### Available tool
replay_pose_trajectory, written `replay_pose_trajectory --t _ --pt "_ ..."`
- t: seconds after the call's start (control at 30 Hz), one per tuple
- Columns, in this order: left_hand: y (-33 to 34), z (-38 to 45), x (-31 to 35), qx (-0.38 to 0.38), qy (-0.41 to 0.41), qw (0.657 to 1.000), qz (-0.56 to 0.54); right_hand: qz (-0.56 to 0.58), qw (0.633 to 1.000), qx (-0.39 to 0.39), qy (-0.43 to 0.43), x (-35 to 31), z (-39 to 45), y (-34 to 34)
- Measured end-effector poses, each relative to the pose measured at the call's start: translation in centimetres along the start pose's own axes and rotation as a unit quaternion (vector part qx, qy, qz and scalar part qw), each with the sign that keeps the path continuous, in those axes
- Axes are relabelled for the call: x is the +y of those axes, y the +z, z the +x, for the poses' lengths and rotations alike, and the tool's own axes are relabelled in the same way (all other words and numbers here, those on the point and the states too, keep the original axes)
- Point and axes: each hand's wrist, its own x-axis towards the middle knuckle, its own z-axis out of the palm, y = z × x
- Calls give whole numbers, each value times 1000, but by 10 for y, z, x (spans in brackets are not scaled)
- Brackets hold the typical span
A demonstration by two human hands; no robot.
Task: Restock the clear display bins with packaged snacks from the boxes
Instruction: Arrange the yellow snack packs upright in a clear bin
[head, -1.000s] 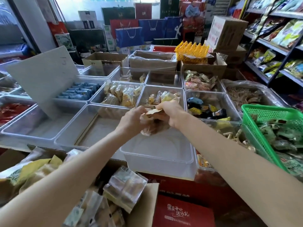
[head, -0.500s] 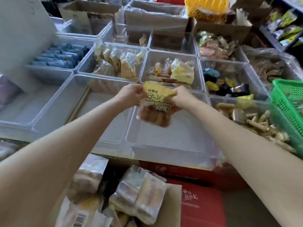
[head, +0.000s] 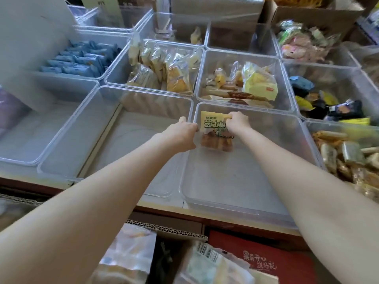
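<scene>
A yellow-topped snack packet (head: 213, 128) with brown pastry showing through its clear lower half stands against the far left of a clear display bin (head: 246, 199). My left hand (head: 182, 134) holds its left edge at the bin's rim, and my right hand (head: 238, 123) pinches its top right corner. The rest of this bin holds nothing. Below the counter, an open cardboard box (head: 168, 228) holds more clear-wrapped snack packets (head: 127, 255).
An unfilled clear bin (head: 67, 160) sits to the left. Behind are bins of blue packets (head: 82, 60), yellow pastries (head: 164, 68) and mixed snacks (head: 242, 83). A bin of wrapped rolls (head: 348, 156) lies at the right. A red box (head: 258, 261) stands below.
Both hands have carried the packet down from above the bins into the near middle bin and set it toward the far left corner. The camera has tilted further down.
</scene>
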Motion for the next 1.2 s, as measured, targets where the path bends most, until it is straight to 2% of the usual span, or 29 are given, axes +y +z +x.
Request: replay_pose_trajectory --t 0.07,0.13,0.27,0.43,0.63,0.7,0.8,0.83,0.97,1.1,1.2 --pt "0 1 -2 4 1 1000 -10 63 997 34 2 0 -1 2" --pt "0 1 -2 3 3 1000 -15 74 996 48 0 5 -6 3" --pt "-1 1 0 4 -1 1000 -13 43 998 46 -20 21 -17 -1" --pt "3 -6 5 21 -13 1000 -3 -29 995 -23 -89 29 -26 -10" --pt "10 -8 6 58 -6 998 17 -99 988 19 -114 18 -25 -19" --pt "10 -7 5 65 -5 998 21 -64 994 -2 -94 12 -16 -26" --pt "11 -6 5 73 -7 997 32 54 997 -53 20 6 -6 -22" --pt "12 -5 4 74 -7 997 33 62 995 -58 44 5 -5 -17" --pt "13 -2 0 79 -3 996 27 41 999 -10 19 11 5 4" --pt "12 -4 2 78 -9 997 26 127 991 29 -8 17 2 8" --pt "12 -7 8 67 -12 997 41 123 992 -1 10 22 -11 -8"
